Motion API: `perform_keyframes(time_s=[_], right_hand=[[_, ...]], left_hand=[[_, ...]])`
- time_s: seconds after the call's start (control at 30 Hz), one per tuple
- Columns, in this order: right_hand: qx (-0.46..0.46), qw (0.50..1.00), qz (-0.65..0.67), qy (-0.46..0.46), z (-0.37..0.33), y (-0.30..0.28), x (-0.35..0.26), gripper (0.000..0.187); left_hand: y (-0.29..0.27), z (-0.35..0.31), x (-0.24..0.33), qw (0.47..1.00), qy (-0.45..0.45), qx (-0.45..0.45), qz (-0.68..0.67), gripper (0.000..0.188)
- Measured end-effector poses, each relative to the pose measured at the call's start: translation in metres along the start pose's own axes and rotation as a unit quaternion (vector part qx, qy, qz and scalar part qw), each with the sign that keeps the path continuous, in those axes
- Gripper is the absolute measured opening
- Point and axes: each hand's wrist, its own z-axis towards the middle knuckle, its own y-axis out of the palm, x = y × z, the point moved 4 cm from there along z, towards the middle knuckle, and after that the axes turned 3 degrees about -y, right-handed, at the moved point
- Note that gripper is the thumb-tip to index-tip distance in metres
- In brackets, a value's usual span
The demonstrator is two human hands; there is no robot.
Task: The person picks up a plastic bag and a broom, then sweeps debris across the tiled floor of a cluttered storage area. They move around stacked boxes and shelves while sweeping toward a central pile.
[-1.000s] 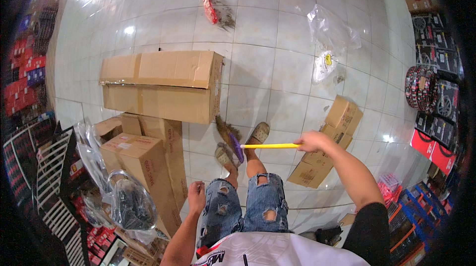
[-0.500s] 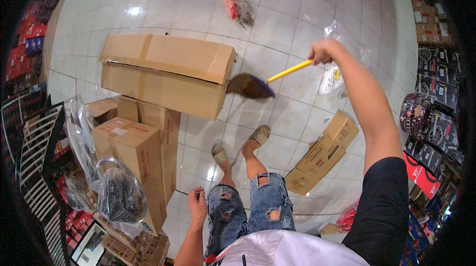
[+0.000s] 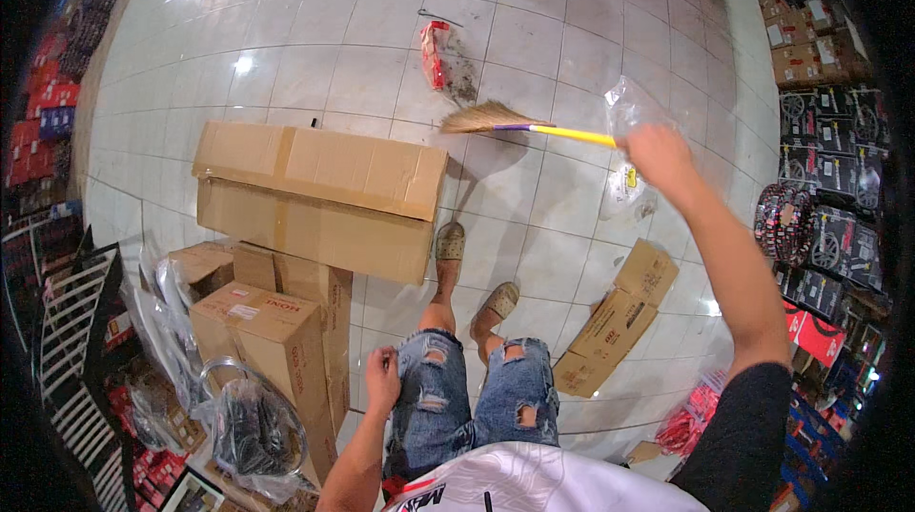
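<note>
My right hand [image 3: 660,159], arm stretched forward, is closed round the yellow handle of a broom [image 3: 491,117]. The broom's tan bristles point left, just above the tiles beside a smudge of dark dirt [image 3: 461,83]. A red and white packet [image 3: 433,56] lies against that dirt, with a thin dark rod [image 3: 440,18] beyond it. My left hand [image 3: 382,377] hangs by my left thigh with its fingers curled in; whether anything is inside them is hidden. A long brown cardboard box [image 3: 319,197] lies left of the broom, close to my left foot.
A clear plastic bag [image 3: 624,183] lies under my right hand. A flattened carton [image 3: 618,321] is on the right. Tall cartons [image 3: 262,321] and a plastic-wrapped part [image 3: 253,431] crowd the left, near a metal rack [image 3: 76,350]. Stacked goods [image 3: 829,150] line the right side.
The broom has swung away from the long box's right end, out toward the dirt and packet. My left foot has stepped forward. My left hand stays by my thigh.
</note>
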Motion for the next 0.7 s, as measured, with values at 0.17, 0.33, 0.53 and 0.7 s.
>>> perform_keyframes(time_s=[0.17,0.33,0.53,0.7], right_hand=[[-0.147,0.969,0.078,0.182,-0.148,0.029,0.011,0.035],[-0.177,0.961,0.088,0.196,-0.202,0.02,0.04,0.024],[-0.121,0.987,-0.03,0.099,-0.033,0.06,0.052,0.014],[0.026,0.994,0.019,0.104,0.115,0.042,-0.009,0.014]], left_hand=[[-0.022,0.064,0.045,1.0,0.019,-0.006,-0.02,0.013],[-0.023,0.091,0.054,0.999,0.025,-0.041,0.01,0.014],[-0.007,0.101,0.057,0.989,0.048,-0.088,0.109,0.01],[-0.019,0.104,0.065,0.99,0.059,-0.088,0.096,0.013]])
